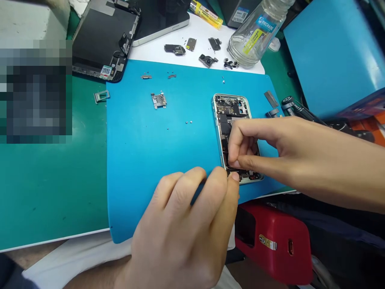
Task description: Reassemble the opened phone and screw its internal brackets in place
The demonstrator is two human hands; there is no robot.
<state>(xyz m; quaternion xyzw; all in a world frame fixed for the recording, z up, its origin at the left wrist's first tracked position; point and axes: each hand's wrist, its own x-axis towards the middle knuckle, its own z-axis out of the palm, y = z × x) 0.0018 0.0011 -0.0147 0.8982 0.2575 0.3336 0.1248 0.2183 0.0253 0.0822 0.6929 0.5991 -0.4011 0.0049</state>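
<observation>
An opened phone [233, 120] lies on a blue mat [144, 160], back shell up with its circuit boards showing. It sits toward the right edge of the mat, ahead of the person and a little right of centre. Its long axis runs away from the viewer, tilted slightly, with the near end by the mat's front edge.

Both hands meet at the phone's near end. The right hand [288, 154] reaches in from the right, thumb and forefinger pinched together over the lower half of the boards. What they pinch is too small to make out. The left hand [186, 212] comes up from below, fingers curled and closed around a dark thin tool [198, 192], its fingertips touching the phone's bottom edge. The right hand lies over the phone; the left only reaches its near end.

The hands hide the phone's lower middle, and the tool's tip is covered.

Farther out on the mat lie a small metal part [158, 100] and loose screws [188, 122], well left of the phone. Beyond the mat sit a detached screen [102, 38], small brackets [207, 60] and a clear bottle [255, 32]. A red case [273, 241] lies below the mat's front right edge. A patch at far left is blurred out.
</observation>
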